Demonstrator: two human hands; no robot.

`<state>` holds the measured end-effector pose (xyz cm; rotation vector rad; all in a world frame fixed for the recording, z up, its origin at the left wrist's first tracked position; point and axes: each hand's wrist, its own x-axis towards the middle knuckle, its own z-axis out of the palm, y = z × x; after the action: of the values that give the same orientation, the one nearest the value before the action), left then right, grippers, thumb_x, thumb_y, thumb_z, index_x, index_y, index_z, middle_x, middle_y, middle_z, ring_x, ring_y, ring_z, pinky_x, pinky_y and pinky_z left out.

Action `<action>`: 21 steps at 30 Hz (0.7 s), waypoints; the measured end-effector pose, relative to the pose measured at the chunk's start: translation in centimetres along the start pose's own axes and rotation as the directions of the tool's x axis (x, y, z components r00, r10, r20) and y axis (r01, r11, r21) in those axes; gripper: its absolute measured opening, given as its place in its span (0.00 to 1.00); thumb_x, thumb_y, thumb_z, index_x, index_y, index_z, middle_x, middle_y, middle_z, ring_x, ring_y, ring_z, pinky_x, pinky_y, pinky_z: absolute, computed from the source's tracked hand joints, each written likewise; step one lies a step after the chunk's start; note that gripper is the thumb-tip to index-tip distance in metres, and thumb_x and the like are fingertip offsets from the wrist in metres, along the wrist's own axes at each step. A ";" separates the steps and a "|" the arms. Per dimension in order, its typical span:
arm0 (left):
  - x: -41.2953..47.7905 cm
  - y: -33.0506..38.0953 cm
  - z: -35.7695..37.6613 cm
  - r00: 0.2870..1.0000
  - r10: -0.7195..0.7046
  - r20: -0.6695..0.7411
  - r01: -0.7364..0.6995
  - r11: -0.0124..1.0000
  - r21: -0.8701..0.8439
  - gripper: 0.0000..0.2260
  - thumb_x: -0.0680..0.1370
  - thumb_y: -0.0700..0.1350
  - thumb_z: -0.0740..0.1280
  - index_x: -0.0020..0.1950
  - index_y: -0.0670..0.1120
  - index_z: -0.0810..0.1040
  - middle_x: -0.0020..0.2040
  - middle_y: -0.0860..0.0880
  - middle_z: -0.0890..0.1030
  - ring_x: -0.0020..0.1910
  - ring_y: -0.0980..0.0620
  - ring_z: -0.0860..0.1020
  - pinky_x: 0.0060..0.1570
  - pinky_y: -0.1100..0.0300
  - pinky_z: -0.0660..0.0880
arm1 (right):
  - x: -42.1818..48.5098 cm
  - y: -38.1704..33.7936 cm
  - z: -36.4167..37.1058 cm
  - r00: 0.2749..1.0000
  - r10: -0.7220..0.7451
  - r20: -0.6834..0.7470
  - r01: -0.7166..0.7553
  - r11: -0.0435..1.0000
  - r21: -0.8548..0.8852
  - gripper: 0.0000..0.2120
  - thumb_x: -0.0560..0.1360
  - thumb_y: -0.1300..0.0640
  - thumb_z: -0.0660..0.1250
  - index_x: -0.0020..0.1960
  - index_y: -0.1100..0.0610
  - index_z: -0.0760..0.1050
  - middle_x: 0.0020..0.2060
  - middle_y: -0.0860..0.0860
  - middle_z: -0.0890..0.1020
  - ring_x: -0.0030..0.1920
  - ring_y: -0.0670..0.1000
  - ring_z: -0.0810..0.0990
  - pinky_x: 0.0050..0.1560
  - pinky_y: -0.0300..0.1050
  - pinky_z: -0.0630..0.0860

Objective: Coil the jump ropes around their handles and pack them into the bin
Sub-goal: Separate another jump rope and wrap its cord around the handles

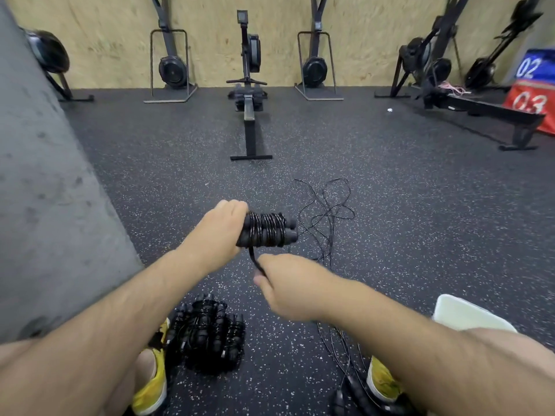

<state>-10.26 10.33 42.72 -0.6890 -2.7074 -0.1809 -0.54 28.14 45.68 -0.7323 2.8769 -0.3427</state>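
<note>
Centre frame: gripping the wrapped handles [270,229] with left hand [223,228], fingers clamped, pinching the rope [254,259] just below with right hand [289,285]. Best kept taut, laying turns snugly together.

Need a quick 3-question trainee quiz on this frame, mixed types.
1. True or false: the left hand grips the wrapped handles.
2. The right hand pinches: A) a towel B) the rope C) a bottle.
3. Fill in: the pile of coiled ropes lies on the floor beside the ____ shoe.
Key: 1 true; 2 B; 3 left.
</note>
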 end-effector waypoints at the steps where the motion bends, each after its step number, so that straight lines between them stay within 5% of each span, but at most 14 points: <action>1: -0.1 0.0 0.2 0.999 0.031 0.027 -0.032 0.999 0.028 0.21 0.67 0.38 0.76 0.55 0.44 0.71 0.51 0.47 0.74 0.49 0.45 0.72 0.48 0.50 0.73 | -0.1 0.2 -0.8 0.996 -0.037 -0.083 0.028 0.993 -0.112 0.11 0.84 0.50 0.54 0.55 0.56 0.71 0.45 0.52 0.78 0.41 0.55 0.75 0.40 0.47 0.69; 4: -0.5 0.4 0.5 0.985 0.121 0.122 -0.122 0.993 0.001 0.21 0.66 0.39 0.75 0.54 0.45 0.69 0.51 0.48 0.73 0.50 0.47 0.71 0.47 0.54 0.69 | 0.8 1.9 -3.2 0.935 -0.199 -0.295 0.069 0.914 -0.399 0.10 0.83 0.47 0.57 0.53 0.50 0.74 0.46 0.48 0.80 0.44 0.56 0.80 0.37 0.47 0.69; 7: -1.1 1.9 -0.7 0.962 0.166 0.217 -0.121 0.971 -0.207 0.20 0.68 0.41 0.73 0.54 0.48 0.67 0.50 0.52 0.69 0.49 0.52 0.69 0.44 0.60 0.63 | 2.6 5.2 -5.1 0.866 -0.288 -0.410 0.096 0.898 -0.429 0.13 0.79 0.41 0.60 0.50 0.46 0.79 0.44 0.46 0.81 0.47 0.54 0.81 0.40 0.47 0.73; 10: -1.8 3.7 -2.7 0.958 0.146 0.247 -0.007 0.871 -0.491 0.20 0.67 0.43 0.74 0.52 0.53 0.68 0.45 0.55 0.73 0.40 0.60 0.71 0.37 0.64 0.66 | 3.5 8.4 -5.4 0.936 -0.101 -0.338 0.098 0.995 -0.027 0.10 0.77 0.41 0.64 0.46 0.46 0.80 0.41 0.45 0.81 0.45 0.47 0.78 0.48 0.48 0.76; 13: -2.4 4.4 -4.0 0.961 0.106 0.254 0.107 0.705 -0.701 0.20 0.64 0.45 0.75 0.49 0.57 0.70 0.39 0.55 0.78 0.35 0.60 0.73 0.34 0.63 0.69 | 3.7 9.1 -4.9 0.990 -0.014 -0.141 0.084 0.857 0.509 0.06 0.78 0.55 0.69 0.45 0.55 0.82 0.38 0.50 0.82 0.39 0.45 0.77 0.47 0.43 0.76; 16: -2.2 4.8 -4.4 0.972 -0.025 0.234 0.216 0.493 -0.843 0.20 0.65 0.48 0.77 0.53 0.51 0.74 0.40 0.53 0.79 0.35 0.56 0.75 0.36 0.63 0.72 | 3.6 7.9 -4.1 0.990 0.054 -0.132 0.047 0.747 0.663 0.11 0.79 0.66 0.62 0.39 0.59 0.75 0.28 0.50 0.78 0.31 0.49 0.73 0.33 0.44 0.72; 18: -1.7 5.0 -4.2 0.968 -0.147 0.205 0.240 0.290 -0.926 0.24 0.66 0.53 0.77 0.57 0.46 0.74 0.40 0.50 0.80 0.37 0.53 0.77 0.38 0.59 0.73 | 3.8 6.2 -3.5 0.966 0.194 -0.174 0.029 0.583 0.812 0.08 0.83 0.62 0.58 0.45 0.56 0.71 0.27 0.45 0.75 0.28 0.47 0.69 0.30 0.42 0.68; 21: -1.3 5.3 -3.7 0.939 -0.286 0.189 0.212 0.050 -0.976 0.28 0.68 0.55 0.76 0.59 0.44 0.68 0.42 0.42 0.83 0.38 0.45 0.80 0.39 0.51 0.73 | 3.8 3.7 -2.1 0.919 0.279 -0.278 0.021 0.671 0.741 0.06 0.84 0.52 0.56 0.59 0.52 0.69 0.38 0.45 0.80 0.34 0.44 0.74 0.37 0.41 0.71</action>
<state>-5.57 13.63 45.89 -0.3941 -2.1831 -2.2893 -5.87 29.82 46.41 -0.3069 2.6640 -1.6580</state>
